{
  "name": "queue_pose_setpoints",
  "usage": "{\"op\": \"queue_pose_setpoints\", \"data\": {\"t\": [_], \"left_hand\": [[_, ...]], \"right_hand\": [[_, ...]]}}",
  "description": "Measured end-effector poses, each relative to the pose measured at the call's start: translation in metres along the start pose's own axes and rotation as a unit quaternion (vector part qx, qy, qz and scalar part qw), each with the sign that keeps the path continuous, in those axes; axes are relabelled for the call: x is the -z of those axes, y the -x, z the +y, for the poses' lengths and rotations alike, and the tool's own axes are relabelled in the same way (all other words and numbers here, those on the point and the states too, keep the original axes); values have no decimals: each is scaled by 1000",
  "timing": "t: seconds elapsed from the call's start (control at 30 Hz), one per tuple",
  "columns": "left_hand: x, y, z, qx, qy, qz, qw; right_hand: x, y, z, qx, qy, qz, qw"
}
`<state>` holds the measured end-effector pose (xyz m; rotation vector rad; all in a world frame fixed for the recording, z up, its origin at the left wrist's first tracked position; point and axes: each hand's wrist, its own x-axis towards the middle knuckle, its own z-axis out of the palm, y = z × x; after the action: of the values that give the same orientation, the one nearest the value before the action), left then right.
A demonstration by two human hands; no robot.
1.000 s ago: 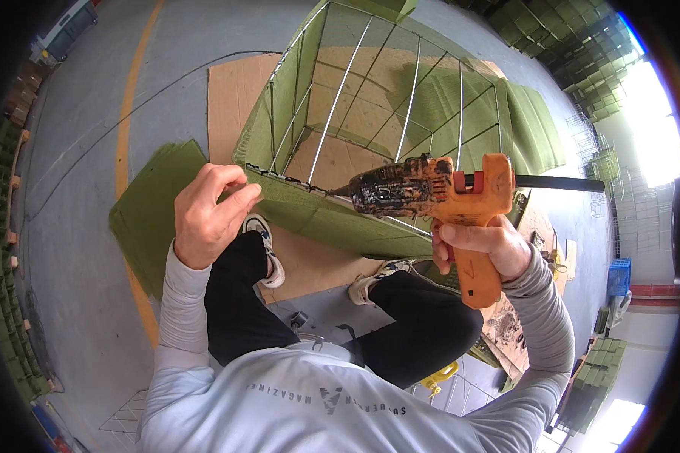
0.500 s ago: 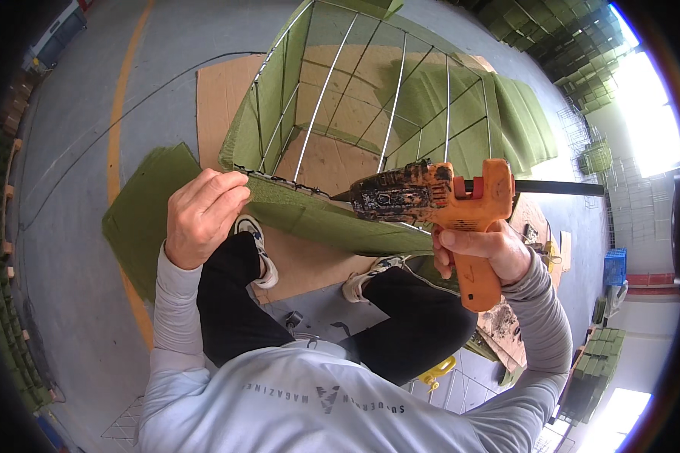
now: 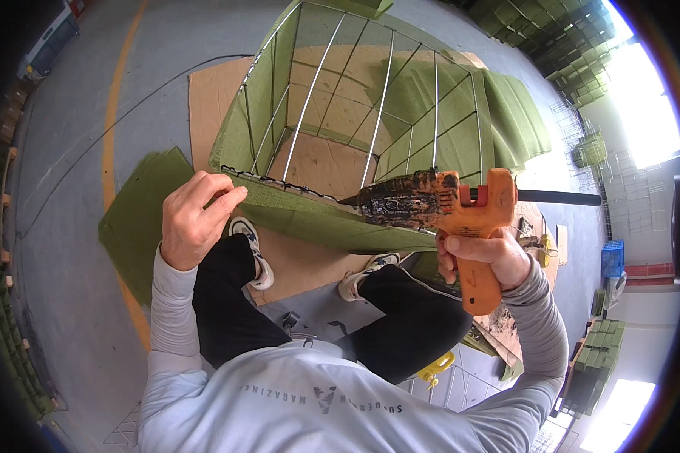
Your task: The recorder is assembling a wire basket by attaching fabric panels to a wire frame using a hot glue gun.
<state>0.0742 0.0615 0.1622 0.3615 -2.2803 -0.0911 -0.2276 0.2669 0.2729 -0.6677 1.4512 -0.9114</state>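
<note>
In my right hand (image 3: 491,258) I grip an orange hot glue gun (image 3: 482,287), its front smeared with black and a black glue stick (image 3: 559,197) sticking out behind. The nozzle (image 3: 349,201) meets the near edge of a metal wire frame (image 3: 378,113) lined with green mesh fabric (image 3: 272,98). A black bead of glue (image 3: 279,183) runs along that edge from its left corner to the nozzle. My left hand (image 3: 198,219) is closed at that corner, thumb and fingers pinching the green fabric flap (image 3: 310,217) hanging below the wire.
Cardboard (image 3: 211,98) lies beneath the frame. Another green fabric sheet (image 3: 145,219) is on the floor at left, near a yellow line (image 3: 110,113). A yellow-handled tool (image 3: 436,368) lies by my right knee. Stacked green boxes (image 3: 540,34) and a blue crate (image 3: 613,258) stand right.
The glue gun's nozzle has moved a little to the right along the wire edge, and the black bead is longer. My left hand keeps its pinch. The whole view has shifted slightly.
</note>
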Motion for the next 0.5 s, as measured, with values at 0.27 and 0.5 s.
{"op": "queue_pose_setpoints", "data": {"t": [0.27, 0.5], "left_hand": [[0, -5, 2, -14, 0, 2, 1000], [0, -5, 1, -15, 5, -2, 1000]], "right_hand": [[6, 7, 9, 2, -11, 9, 1000], [11, 12, 15, 14, -16, 21, 1000]]}}
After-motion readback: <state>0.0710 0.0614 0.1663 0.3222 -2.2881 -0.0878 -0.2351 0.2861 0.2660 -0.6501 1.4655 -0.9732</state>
